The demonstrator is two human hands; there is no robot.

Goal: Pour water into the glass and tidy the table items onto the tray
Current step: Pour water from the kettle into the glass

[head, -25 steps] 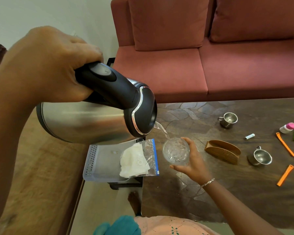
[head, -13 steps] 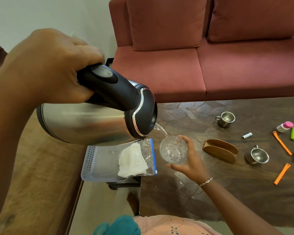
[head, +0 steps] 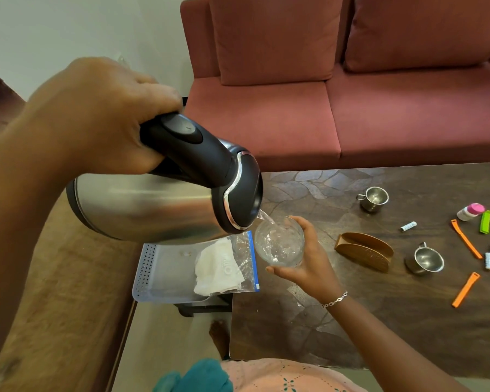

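Since a second ago: glass lifted up and left, closer under the spout; stream shorter. Left hand point(head: 96, 117), grip clamped round the black handle, holds the kettle point(head: 142, 207) tipped far over, spout to the right. Below it the tray point(head: 164, 275) sits just off the counter's point(head: 379, 321) left edge, carrying only a zip bag point(head: 227, 264). Water runs into the glass point(head: 279, 241), held off the counter by the right hand point(head: 309, 264), grip wrapped round its bowl. Fill level hard to read. Further right, still loose on the counter: brown holder point(head: 364, 250), two steel cups point(head: 374, 198), orange clips point(head: 466, 241). Judgement: pouring is well on, tidying barely started.
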